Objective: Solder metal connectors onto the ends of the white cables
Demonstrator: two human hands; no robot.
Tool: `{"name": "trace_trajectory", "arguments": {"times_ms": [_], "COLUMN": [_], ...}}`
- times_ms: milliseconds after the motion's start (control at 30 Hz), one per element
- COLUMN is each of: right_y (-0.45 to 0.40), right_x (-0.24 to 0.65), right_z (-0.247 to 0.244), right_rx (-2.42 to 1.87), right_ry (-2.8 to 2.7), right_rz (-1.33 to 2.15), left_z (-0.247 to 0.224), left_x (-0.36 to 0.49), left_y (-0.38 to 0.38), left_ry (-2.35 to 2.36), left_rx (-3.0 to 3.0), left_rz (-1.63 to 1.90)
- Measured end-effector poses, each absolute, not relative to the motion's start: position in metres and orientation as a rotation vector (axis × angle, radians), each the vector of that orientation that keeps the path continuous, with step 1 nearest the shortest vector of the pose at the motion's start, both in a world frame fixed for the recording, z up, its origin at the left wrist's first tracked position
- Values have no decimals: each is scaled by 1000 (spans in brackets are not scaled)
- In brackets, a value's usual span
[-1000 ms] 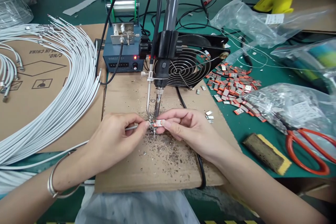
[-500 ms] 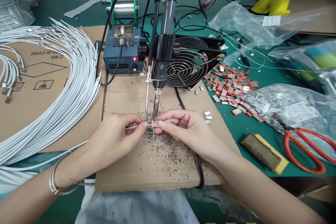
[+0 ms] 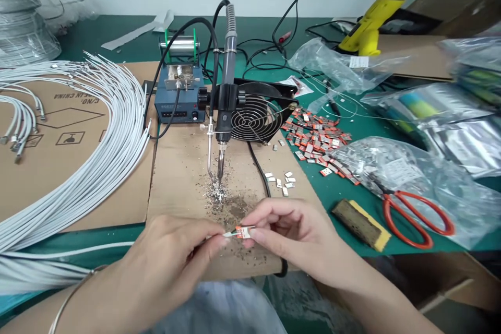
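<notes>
Between thumb and forefinger, my left hand (image 3: 178, 255) pinches the end of a white cable (image 3: 227, 234). My right hand (image 3: 291, 235) grips a small orange and silver connector (image 3: 244, 231), whose left end meets the cable's thin wires. Both hands are near the front edge of the cardboard (image 3: 188, 167). Above and behind them the soldering iron (image 3: 226, 115) is held upright in a stand, its tip pointing down over a pile of solder bits (image 3: 219, 194). The iron and the connector are apart.
A bundle of white cables (image 3: 113, 151) curves along the left. Behind are a blue solder feeder (image 3: 180, 102) and a black fan (image 3: 254, 117). To the right lie loose metal shells (image 3: 285, 191), orange connectors (image 3: 321, 138), a sponge (image 3: 360, 223), red-handled scissors (image 3: 418, 219) and plastic bags (image 3: 391, 162).
Both hands have moved toward the front edge, carrying the cable and connector away from the iron's tip. The camera view has shifted, showing more of the wall and right side.
</notes>
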State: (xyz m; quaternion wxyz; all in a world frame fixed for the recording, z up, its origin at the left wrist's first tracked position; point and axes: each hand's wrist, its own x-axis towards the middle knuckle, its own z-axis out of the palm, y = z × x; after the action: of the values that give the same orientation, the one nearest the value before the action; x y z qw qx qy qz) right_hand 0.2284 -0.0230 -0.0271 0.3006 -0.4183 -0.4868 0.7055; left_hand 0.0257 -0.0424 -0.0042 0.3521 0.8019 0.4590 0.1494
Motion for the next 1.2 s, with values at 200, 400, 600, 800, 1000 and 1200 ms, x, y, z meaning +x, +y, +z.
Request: {"name": "trace_trajectory", "arguments": {"times_ms": [200, 400, 600, 800, 1000, 1200], "right_y": [-35, -45, -51, -58, -62, -63], "right_x": [227, 227, 225, 227, 227, 225], "right_z": [-30, -38, -39, -35, -37, -38], "right_rx": [-1067, -935, -827, -899, -931, -914], "right_ry": [-1260, -1143, -1139, -1300, -1362, -1314], "right_rz": [1904, 1996, 1967, 1765, 1685, 1749], "left_z": [-5, -7, -16, -20, -19, -21], "left_x": [22, 21, 18, 17, 17, 15], "left_y": [-57, -66, -76, -82, -80, -79], "left_ry": [1149, 1107, 1134, 1140, 1109, 1090], "left_rx": [2142, 2286, 2257, 2220, 2203, 2162], "left_rz": [451, 628, 622, 627, 646, 603]}}
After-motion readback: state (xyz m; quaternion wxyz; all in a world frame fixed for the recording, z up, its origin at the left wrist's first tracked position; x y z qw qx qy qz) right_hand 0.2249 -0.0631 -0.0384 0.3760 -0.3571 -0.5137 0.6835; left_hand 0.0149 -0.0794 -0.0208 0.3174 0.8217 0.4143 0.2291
